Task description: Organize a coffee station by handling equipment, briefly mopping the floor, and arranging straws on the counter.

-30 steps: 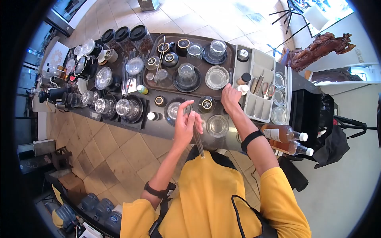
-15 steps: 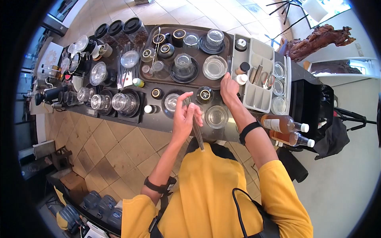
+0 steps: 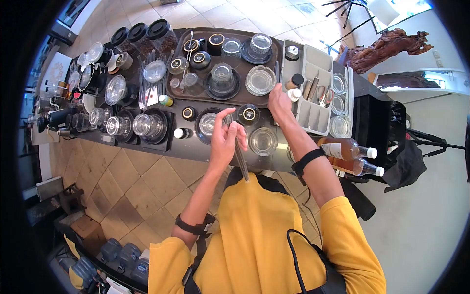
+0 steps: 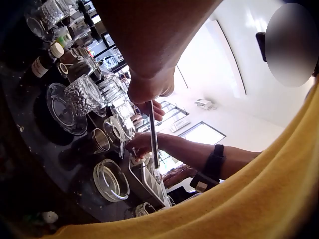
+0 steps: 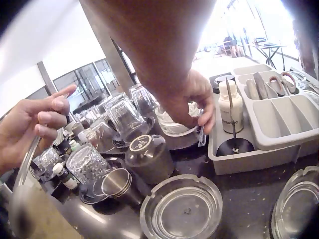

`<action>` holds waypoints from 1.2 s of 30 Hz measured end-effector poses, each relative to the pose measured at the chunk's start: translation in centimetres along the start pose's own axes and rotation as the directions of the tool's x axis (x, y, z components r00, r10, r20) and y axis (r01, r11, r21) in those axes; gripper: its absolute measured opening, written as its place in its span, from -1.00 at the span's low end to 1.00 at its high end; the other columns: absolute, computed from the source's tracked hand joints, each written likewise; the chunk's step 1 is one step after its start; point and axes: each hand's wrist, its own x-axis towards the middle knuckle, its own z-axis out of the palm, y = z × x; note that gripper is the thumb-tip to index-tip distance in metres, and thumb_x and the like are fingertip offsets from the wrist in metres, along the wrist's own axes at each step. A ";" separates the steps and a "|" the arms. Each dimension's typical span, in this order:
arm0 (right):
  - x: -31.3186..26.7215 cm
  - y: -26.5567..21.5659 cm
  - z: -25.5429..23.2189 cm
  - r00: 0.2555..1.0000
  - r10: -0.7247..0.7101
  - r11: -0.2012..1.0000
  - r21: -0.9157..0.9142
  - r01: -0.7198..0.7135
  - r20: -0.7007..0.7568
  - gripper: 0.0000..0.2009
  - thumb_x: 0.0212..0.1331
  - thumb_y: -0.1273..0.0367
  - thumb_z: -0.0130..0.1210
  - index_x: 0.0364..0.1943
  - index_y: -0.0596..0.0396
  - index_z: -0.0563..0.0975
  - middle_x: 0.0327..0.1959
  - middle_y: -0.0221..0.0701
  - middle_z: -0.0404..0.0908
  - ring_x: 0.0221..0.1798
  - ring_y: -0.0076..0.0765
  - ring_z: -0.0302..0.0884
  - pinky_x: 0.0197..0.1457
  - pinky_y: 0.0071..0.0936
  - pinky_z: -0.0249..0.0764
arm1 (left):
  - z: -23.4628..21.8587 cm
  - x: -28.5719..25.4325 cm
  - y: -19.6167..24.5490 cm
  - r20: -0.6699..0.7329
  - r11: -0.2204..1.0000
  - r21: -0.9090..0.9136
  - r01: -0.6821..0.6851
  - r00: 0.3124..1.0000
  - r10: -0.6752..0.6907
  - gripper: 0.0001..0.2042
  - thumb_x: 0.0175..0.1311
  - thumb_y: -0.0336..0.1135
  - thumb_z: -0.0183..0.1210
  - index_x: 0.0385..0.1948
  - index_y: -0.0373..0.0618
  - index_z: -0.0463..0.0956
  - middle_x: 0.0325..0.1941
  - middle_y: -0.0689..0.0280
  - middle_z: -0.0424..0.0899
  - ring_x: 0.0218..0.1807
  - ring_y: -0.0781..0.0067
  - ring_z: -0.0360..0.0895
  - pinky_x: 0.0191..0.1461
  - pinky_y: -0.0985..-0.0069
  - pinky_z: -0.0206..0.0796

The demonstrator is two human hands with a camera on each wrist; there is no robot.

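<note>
In the head view my left hand (image 3: 225,142) holds thin clear sticks (image 3: 242,164) upright in front of the yellow shirt, its index finger raised. The left wrist view shows them edge-on as one narrow bar (image 4: 153,134). My right hand (image 3: 281,104) is at the right edge of the brown tray (image 3: 240,102), between a glass ashtray (image 3: 260,81) and the grey organizer (image 3: 313,125). Its fingers are bent downward; in the right wrist view they pinch a small, thin clear piece (image 5: 201,136), mostly hidden. A white-capped bottle (image 5: 231,107) stands beside this hand.
A second glass ashtray (image 3: 263,141) and a dark glass jar (image 3: 248,114) sit near the front edge. Cups and glasses crowd the tray. Scissors (image 3: 325,96) lie in the organizer. Two amber bottles (image 3: 342,149) lie at the right. Stacked glasses (image 3: 149,125) stand at the left.
The head view has shifted, so the counter and its things appear farther left and higher. Both hands keep nearly the same places over the counter, the left one still with the sticks.
</note>
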 end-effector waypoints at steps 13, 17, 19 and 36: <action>-4.3 1.7 -9.1 0.985 -0.164 0.966 0.214 0.148 0.059 -0.66 0.17 0.50 0.06 -0.01 0.30 0.26 -0.43 0.11 0.63 -0.33 0.17 0.70 -0.24 -0.03 0.63 | -0.4 0.9 0.7 -0.059 0.998 -0.050 0.045 0.997 -0.048 -0.66 0.56 -0.31 -0.09 0.28 -0.08 0.19 -0.38 0.23 0.55 -0.51 0.49 0.54 -0.53 0.59 0.47; -10.0 0.6 -15.5 0.895 -0.327 0.791 0.606 0.082 0.305 -0.75 0.25 0.47 0.03 -0.11 0.11 0.21 -0.55 -0.12 0.58 -0.60 -0.04 0.60 -0.51 -0.19 0.53 | -0.8 2.4 0.5 -0.170 0.983 -0.183 -0.014 0.985 -0.018 -0.66 0.57 -0.27 -0.12 0.29 -0.06 0.15 -0.17 0.10 0.58 -0.26 0.27 0.69 -0.48 0.53 0.54; -12.5 0.5 -15.6 0.828 -0.440 0.706 0.703 0.080 0.347 -0.76 0.27 0.46 0.02 -0.13 0.06 0.19 -0.58 -0.20 0.56 -0.67 -0.11 0.55 -0.58 -0.23 0.47 | -0.7 3.1 0.6 -0.140 0.981 -0.194 -0.026 0.990 -0.001 -0.66 0.58 -0.24 -0.14 0.28 -0.05 0.11 -0.04 0.01 0.59 -0.12 0.11 0.71 -0.36 0.44 0.63; -16.2 -0.6 -11.1 0.622 -0.746 0.608 0.624 0.491 0.237 -0.69 0.23 0.41 0.10 -0.03 0.03 0.25 -0.57 -0.14 0.52 -0.47 0.17 0.51 -0.38 -0.02 0.33 | 1.1 4.4 0.2 -0.320 0.944 -0.325 -0.046 0.945 -0.064 -0.66 0.57 -0.26 -0.09 0.28 0.19 0.09 -0.32 0.29 0.42 -0.57 0.56 0.35 -0.64 0.62 0.22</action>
